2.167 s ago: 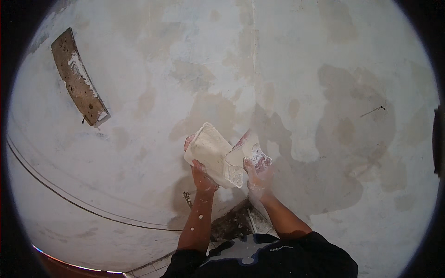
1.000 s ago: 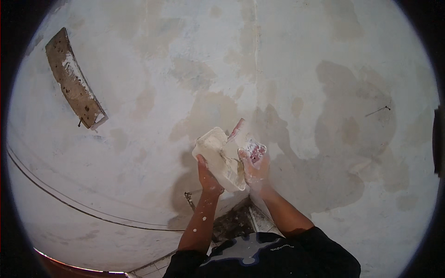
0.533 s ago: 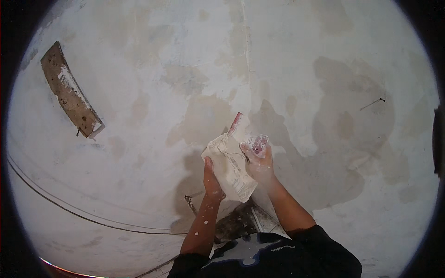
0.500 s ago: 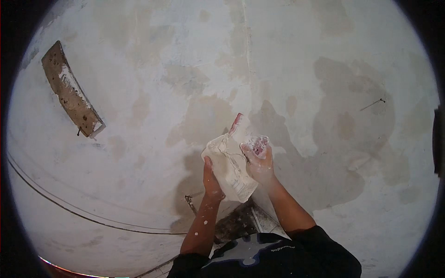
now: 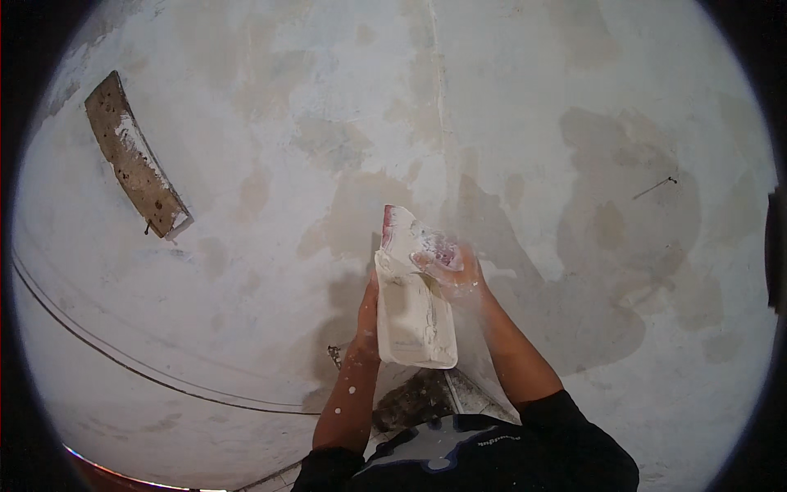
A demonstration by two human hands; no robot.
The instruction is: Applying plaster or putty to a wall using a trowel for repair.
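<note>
My left hand (image 5: 369, 307) grips the left side of a rectangular off-white tub (image 5: 416, 358), its open top facing me. Wet, pale plaster (image 5: 430, 320) smears the inside walls. Over the tub's far end, my right hand (image 5: 466, 275) is closed round a plaster-coated scraper (image 5: 399, 234) with reddish patches on its edge and grip. The scraper lies against or just above the tub's far rim; I cannot tell whether they touch. White plaster spots both my hands and my left forearm.
Before me spreads a plastered wall (image 5: 508, 98) with damp grey and beige patches. A brown board (image 5: 135, 160) is fixed at the left. A nail (image 5: 670, 180) sticks out at the right. A dark cable (image 5: 164, 373) curves along the lower left, and a rusty metal stub (image 5: 334, 354) shows beside my left forearm.
The tub has turned more upright, its inside now facing me. My right hand and the scraper have shifted slightly left over its far end, and the scraper's reddish edge has swung left.
</note>
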